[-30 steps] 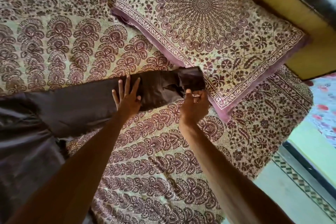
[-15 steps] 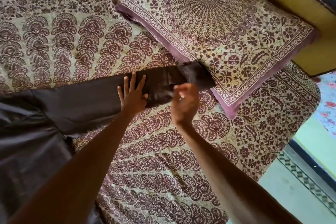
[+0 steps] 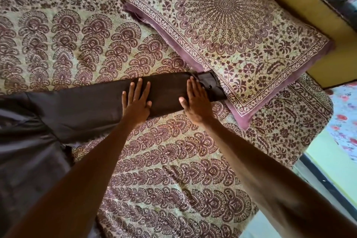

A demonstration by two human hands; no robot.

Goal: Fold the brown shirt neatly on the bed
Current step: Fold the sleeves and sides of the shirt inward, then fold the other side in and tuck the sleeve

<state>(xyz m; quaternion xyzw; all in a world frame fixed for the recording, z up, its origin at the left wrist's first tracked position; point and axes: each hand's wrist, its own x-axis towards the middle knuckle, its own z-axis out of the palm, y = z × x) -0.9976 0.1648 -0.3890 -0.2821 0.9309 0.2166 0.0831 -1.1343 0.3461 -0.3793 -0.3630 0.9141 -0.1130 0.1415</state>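
Observation:
The brown shirt (image 3: 81,110) lies on the patterned bed cover (image 3: 173,179), its body at the left edge and one long sleeve stretched out to the right. The sleeve's cuff with a dark button (image 3: 211,88) overlaps the pillow's edge. My left hand (image 3: 136,100) rests flat on the middle of the sleeve, fingers spread. My right hand (image 3: 195,102) lies flat on the sleeve just short of the cuff, fingers together and thumb out. Neither hand grips the cloth.
A matching patterned pillow (image 3: 231,31) lies at the upper right, its lower corner touching the cuff. A yellow headboard (image 3: 309,15) runs behind it. The bed's right edge drops to a pale floor (image 3: 328,170) with a dark strip.
My right hand let go of the cuff end, which it had held pinched, and now presses flat on the sleeve. The cuff lies flatter. My left hand stayed on the sleeve.

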